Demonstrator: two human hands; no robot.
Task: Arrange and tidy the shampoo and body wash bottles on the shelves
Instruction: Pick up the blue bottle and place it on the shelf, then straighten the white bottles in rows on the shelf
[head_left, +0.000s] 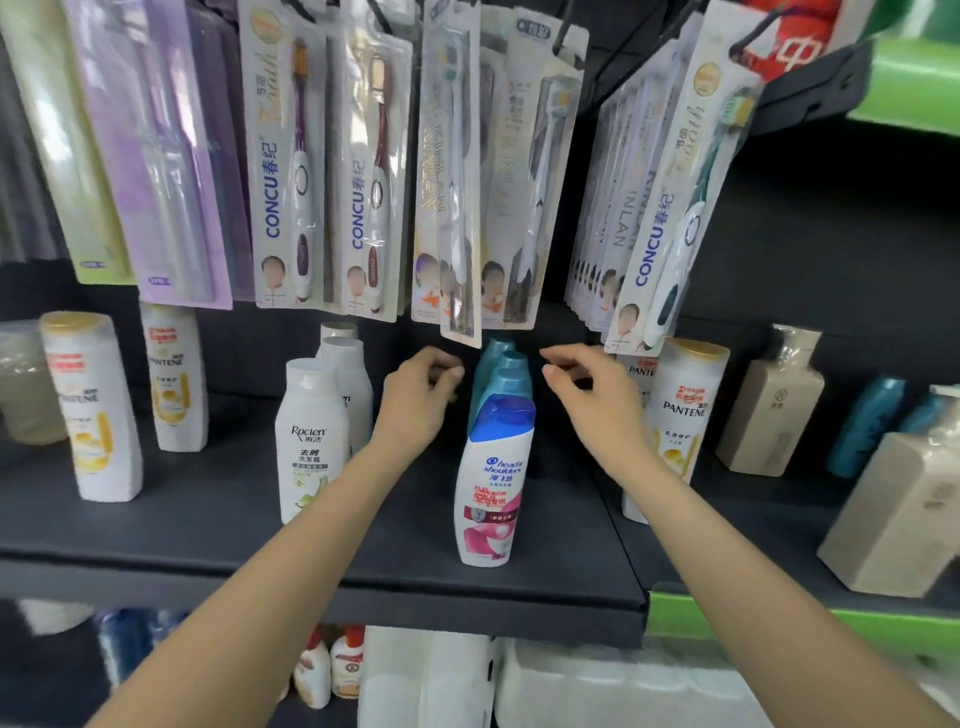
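A white Head & Shoulders bottle (491, 483) with a blue cap stands upright at the front of a row on the dark shelf (545, 577). Behind it line up teal-capped bottles (501, 371). My left hand (423, 397) hovers just left of that row, fingers loosely curled, holding nothing. On the right side of the row my right hand (589, 395) hangs the same way, apart from the bottles. White Raclen bottles (311, 436) stand to the left, one behind the other. Pantene bottles (683, 405) stand to the right.
Two more Pantene bottles (93, 405) stand at far left. Beige square bottles (774, 400) and a dark teal bottle (865, 426) occupy the right shelf. Toothbrush packs (452, 182) hang low over the bottle tops. A lower shelf holds white packages (571, 686) and small bottles.
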